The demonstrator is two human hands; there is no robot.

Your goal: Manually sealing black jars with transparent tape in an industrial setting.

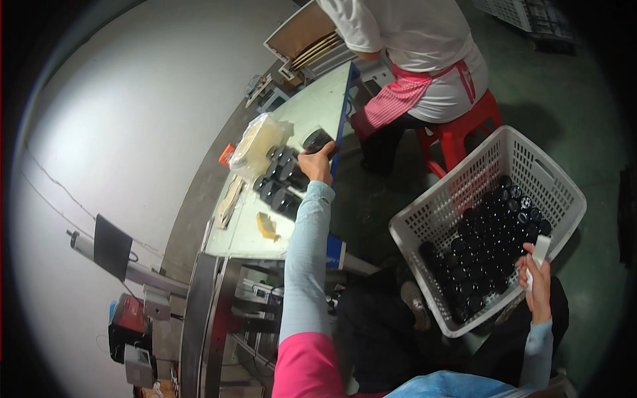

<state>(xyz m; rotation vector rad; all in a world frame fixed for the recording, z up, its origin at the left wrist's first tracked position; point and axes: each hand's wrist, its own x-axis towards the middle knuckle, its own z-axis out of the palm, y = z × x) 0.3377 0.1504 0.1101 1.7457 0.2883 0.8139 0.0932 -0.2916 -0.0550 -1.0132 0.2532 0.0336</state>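
Note:
My left hand (317, 166), at the end of an outstretched arm, is closed round a dark jar (316, 138) over the table's right edge. Beside it on the table stand several similar dark jars (271, 191) in a cluster. Lower right, my right hand (539, 292) grips a slim white handle-like piece (541, 248), whose exact kind I cannot make out. That hand is at the near right side of a white plastic crate (424, 245). Inside the crate lie many small black round pieces (472, 253) with shiny tops.
A plastic-wrapped pale bundle (257, 147) and a yellow scrap (267, 226) lie on the pale table (255, 245). Beyond it, a co-worker in a white shirt (424, 33) sits on a red stool (468, 129). A dark flat panel (113, 247) stands at left.

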